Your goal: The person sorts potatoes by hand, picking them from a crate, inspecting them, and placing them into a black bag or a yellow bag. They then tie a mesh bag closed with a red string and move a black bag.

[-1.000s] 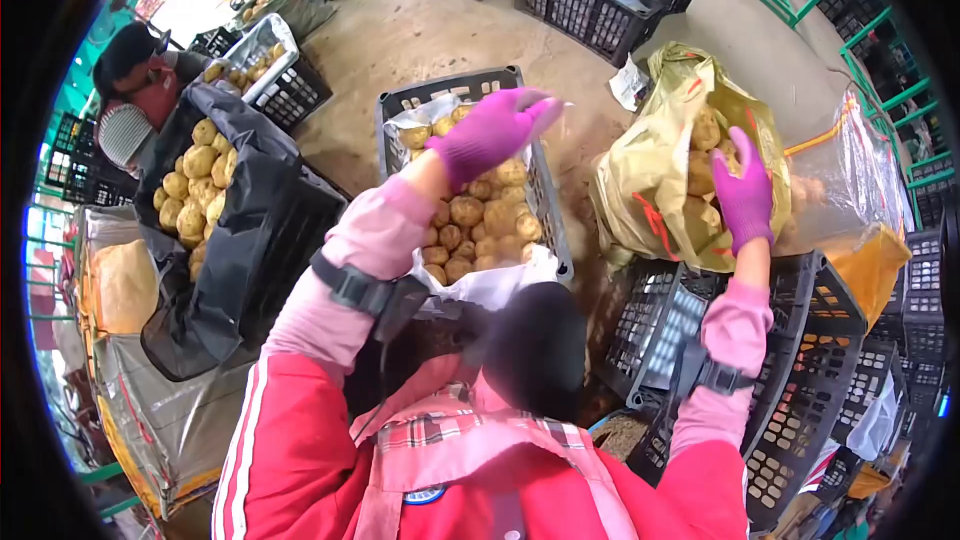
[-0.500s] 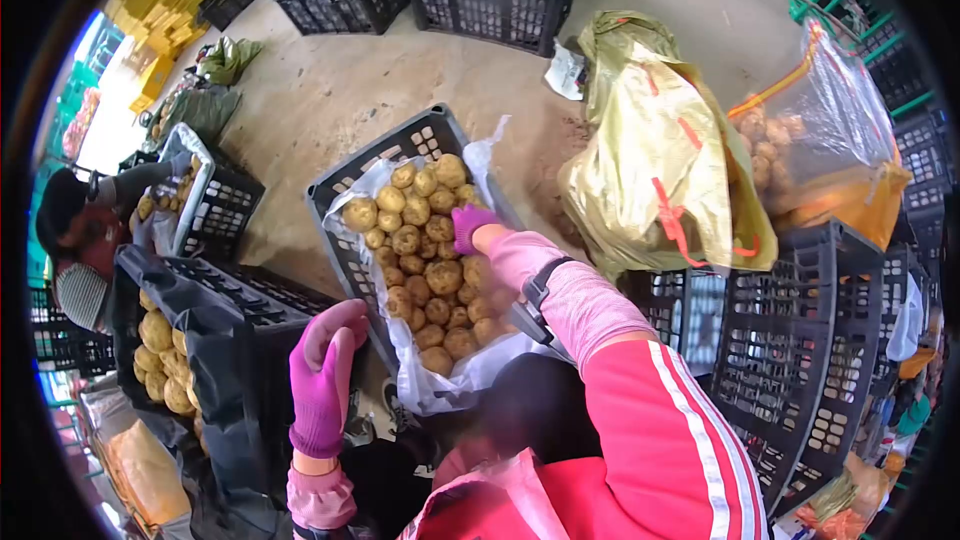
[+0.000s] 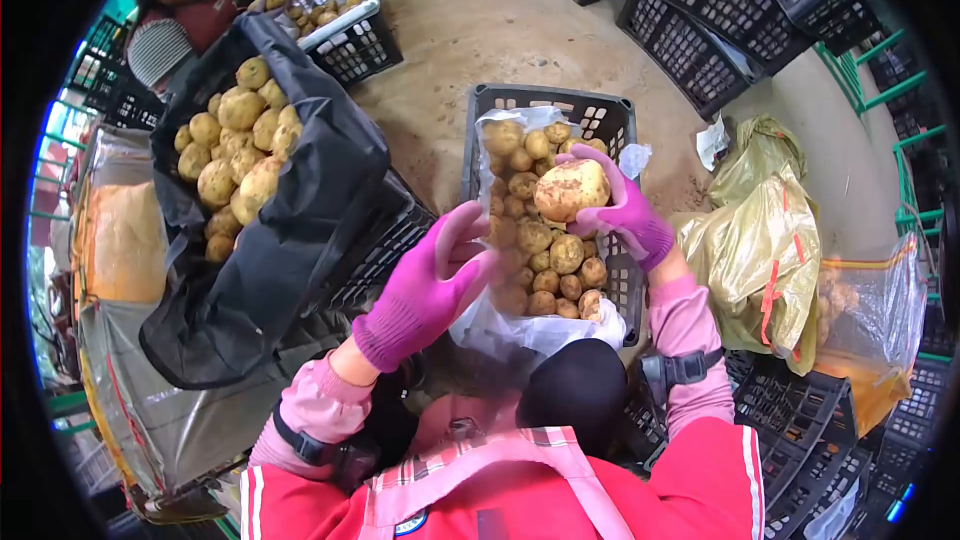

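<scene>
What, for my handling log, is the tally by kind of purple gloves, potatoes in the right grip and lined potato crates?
Purple gloves: 2
Potatoes in the right grip: 1
Lined potato crates: 3
Total: 6

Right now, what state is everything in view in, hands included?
Left hand: gloved, fingers apart, holding nothing.
Right hand: gloved, closed around a potato.
Large potato: held above the middle crate, skin patchy.
Middle crate: open, lined, filled with potatoes.
Black liner: open, potatoes inside.
Far-left crate: open, lined, part-filled with potatoes.
Gold bag: crumpled; contents hidden.
</scene>
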### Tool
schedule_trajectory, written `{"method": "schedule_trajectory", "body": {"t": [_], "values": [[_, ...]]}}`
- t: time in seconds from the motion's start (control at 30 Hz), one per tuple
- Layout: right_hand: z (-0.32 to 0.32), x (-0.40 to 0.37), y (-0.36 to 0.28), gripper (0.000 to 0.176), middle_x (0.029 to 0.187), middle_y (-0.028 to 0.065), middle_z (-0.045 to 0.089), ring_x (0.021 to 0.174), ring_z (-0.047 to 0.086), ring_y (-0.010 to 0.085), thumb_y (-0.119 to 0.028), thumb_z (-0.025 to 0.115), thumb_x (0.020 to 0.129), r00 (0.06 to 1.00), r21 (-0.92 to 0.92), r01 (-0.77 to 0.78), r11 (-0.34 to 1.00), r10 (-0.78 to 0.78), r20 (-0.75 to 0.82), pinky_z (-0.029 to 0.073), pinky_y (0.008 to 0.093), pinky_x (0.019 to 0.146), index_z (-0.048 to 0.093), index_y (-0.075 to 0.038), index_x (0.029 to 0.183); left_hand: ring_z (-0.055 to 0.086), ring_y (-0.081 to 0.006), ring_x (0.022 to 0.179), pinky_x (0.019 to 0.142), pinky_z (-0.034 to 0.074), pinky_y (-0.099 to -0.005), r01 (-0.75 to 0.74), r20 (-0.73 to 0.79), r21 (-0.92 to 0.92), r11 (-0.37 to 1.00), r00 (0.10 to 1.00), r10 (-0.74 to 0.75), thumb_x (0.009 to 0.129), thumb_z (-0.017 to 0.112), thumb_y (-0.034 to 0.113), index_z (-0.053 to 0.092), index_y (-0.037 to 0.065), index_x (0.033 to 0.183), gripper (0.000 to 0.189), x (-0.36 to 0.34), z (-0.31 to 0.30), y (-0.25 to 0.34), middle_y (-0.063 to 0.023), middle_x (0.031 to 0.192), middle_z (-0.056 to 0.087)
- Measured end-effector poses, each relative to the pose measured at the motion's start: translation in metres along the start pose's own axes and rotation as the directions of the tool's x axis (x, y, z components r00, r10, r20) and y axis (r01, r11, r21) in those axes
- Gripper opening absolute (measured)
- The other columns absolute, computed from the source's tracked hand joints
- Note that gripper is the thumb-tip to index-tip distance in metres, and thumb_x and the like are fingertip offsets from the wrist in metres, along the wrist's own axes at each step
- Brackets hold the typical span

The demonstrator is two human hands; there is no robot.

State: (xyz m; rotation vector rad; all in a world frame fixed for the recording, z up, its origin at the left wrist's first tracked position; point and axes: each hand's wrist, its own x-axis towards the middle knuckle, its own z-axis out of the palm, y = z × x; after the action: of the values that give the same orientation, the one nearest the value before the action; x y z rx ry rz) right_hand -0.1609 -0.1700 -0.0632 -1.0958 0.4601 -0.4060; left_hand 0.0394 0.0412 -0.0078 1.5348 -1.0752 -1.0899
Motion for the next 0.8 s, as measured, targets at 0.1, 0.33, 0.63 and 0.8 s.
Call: {"method": "schedule_trajectory", "body": {"t": [0.1, 0.33, 0.63, 0.8], "values": [[0.051, -0.016, -0.041, 0.078, 0.139, 0.0107, 0.053, 0.125, 0.054, 0.0214, -0.013, 0.079, 0.077, 0.943, -0.280, 0.306, 0.910, -0.249, 0.221, 0.045, 0.0354, 0.104, 0.042, -0.006, 0.145, 0.061, -0.0175, 0.111, 0.097, 0.051, -0.0333, 0.219, 0.166, -0.429, 0.876, 0.973, -0.161, 0.097, 0.064, 0.029, 0.033, 0.003, 0.148, 0.065, 0.002, 0.010, 0.014, -0.0124, 0.131, 0.056], [0.146, -0.040, -0.077, 0.067, 0.140, 0.0165, 0.051, 0.132, 0.048, 0.0257, -0.030, 0.072, 0.089, 0.948, -0.705, 0.257, 0.661, -0.313, 0.052, 0.037, 0.0354, 0.110, 0.044, 0.000, 0.142, 0.053, -0.0170, 0.123, 0.095, 0.052, -0.0308, -0.381, -0.095, -0.445, 0.811, 0.920, 0.380, 0.090, 0.074, 0.027, 0.035, 0.005, 0.147, 0.072, 0.000, 0.003, 0.014, -0.0099, 0.137, 0.050], [0.189, -0.008, 0.000, 0.039, 0.113, 0.0124, 0.069, 0.104, 0.065, 0.0204, -0.027, 0.047, 0.104, 0.838, -0.680, 0.299, 0.670, -0.525, -0.149, 0.049, 0.0333, 0.093, 0.066, 0.005, 0.116, 0.061, -0.0212, 0.108, 0.093, 0.048, -0.0350, -0.341, -0.212, -0.072, 0.937, 0.924, 0.319, 0.091, 0.065, 0.023, 0.051, 0.003, 0.130, 0.046, -0.034, -0.029, 0.011, -0.0184, 0.115, 0.063], [0.213, 0.008, -0.001, 0.047, 0.111, 0.0139, 0.069, 0.103, 0.064, 0.0220, -0.033, 0.040, 0.106, 0.838, -0.640, 0.298, 0.708, -0.516, -0.180, 0.048, 0.0344, 0.093, 0.066, 0.005, 0.114, 0.064, -0.0340, 0.104, 0.090, 0.050, -0.0386, -0.422, -0.493, 0.123, 0.898, 0.759, 0.425, 0.094, 0.063, 0.031, 0.059, 0.002, 0.119, 0.039, -0.039, -0.035, 0.004, -0.0199, 0.109, 0.065]]}}
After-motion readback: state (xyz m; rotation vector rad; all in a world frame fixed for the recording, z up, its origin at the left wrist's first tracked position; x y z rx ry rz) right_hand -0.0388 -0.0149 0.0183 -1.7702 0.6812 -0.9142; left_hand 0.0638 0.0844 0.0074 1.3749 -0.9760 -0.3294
